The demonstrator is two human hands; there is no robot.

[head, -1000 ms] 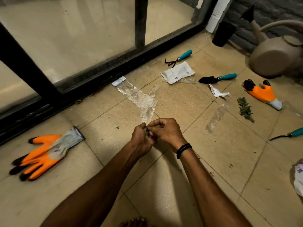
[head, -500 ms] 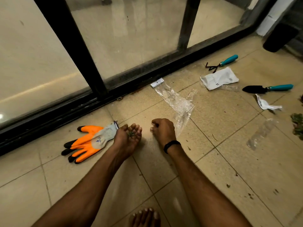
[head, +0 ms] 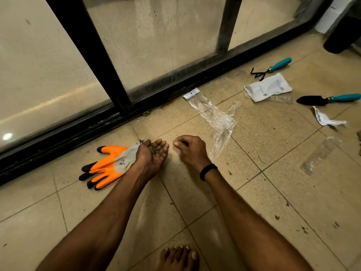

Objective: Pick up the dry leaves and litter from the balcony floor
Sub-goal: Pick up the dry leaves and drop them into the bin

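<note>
My left hand (head: 150,159) is cupped palm up, fingers curled around a few dry leaf bits (head: 154,151), just above an orange glove (head: 105,167). My right hand (head: 192,151) hovers close beside it with fingers curled under; nothing shows in it. A crumpled clear plastic wrapper (head: 216,118) lies on the tiles just beyond the right hand. Further right lie a white pouch (head: 267,88), a torn white paper scrap (head: 326,120) and a clear plastic strip (head: 318,155). Small leaf crumbs (head: 277,217) dot the floor at lower right.
A black sliding-door frame (head: 121,118) runs along the far side of the tiles. A teal-handled hand rake (head: 273,67) and trowel (head: 330,99) lie at right, with a black pot (head: 341,36) in the corner. My bare foot (head: 178,258) is at the bottom edge.
My hands have separated; one second ago they were together at the clear wrapper. The left hand turned palm up with leaf bits in it. The view swung left, toward the orange glove.
</note>
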